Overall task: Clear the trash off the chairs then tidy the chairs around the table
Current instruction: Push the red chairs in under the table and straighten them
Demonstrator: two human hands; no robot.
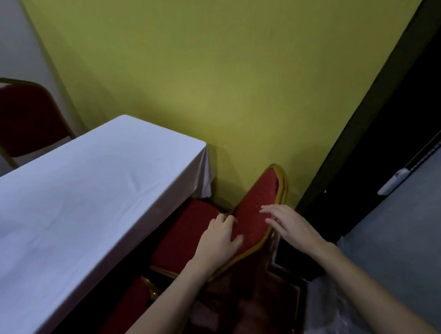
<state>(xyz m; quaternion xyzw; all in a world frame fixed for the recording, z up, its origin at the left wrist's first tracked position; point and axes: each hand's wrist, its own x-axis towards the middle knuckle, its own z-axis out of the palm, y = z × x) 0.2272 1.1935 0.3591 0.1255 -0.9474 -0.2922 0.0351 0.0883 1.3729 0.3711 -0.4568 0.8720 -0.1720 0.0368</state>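
A red padded chair with a gold frame stands close to the table's near side, its backrest facing me and its seat partly under the white tablecloth. My left hand grips the lower left edge of the backrest, thumb on the front. My right hand lies on the backrest's right edge with fingers spread. A second red seat shows lower left under the table edge. Another red chair stands at the table's far side. No trash shows on the seats.
The table with a white cloth fills the left. A yellow-green wall rises right behind the chair. A dark door frame and grey door lie to the right. Clear plastic sits by my right arm.
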